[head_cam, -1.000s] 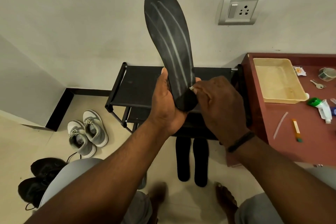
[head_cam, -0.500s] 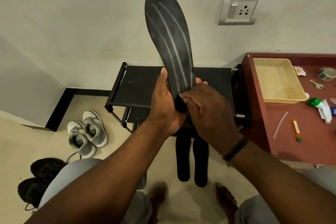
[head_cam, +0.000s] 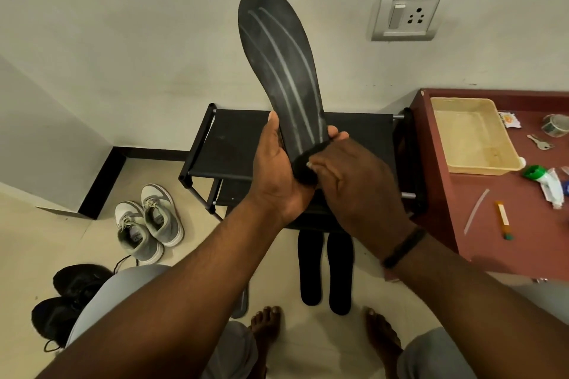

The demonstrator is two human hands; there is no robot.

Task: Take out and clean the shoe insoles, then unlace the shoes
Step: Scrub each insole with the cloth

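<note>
A black insole [head_cam: 281, 71] is held upright at centre, toe toward 12 o'clock, heel gripped by the left hand [head_cam: 277, 175]. The right hand [head_cam: 354, 181] is curled over the heel end, fingers pinching it. A black shoe rack [head_cam: 234, 144] is partly blocked behind the hands. Two more insoles [head_cam: 324, 271] lie on the floor at 6 o'clock. Grey shoes [head_cam: 147, 221] and black shoes [head_cam: 66, 298] sit at 8 o'clock. A beige tray [head_cam: 474, 135] rests on the desk [head_cam: 508, 243] at 3 o'clock.

Soft even light, wide-angle edge distortion
</note>
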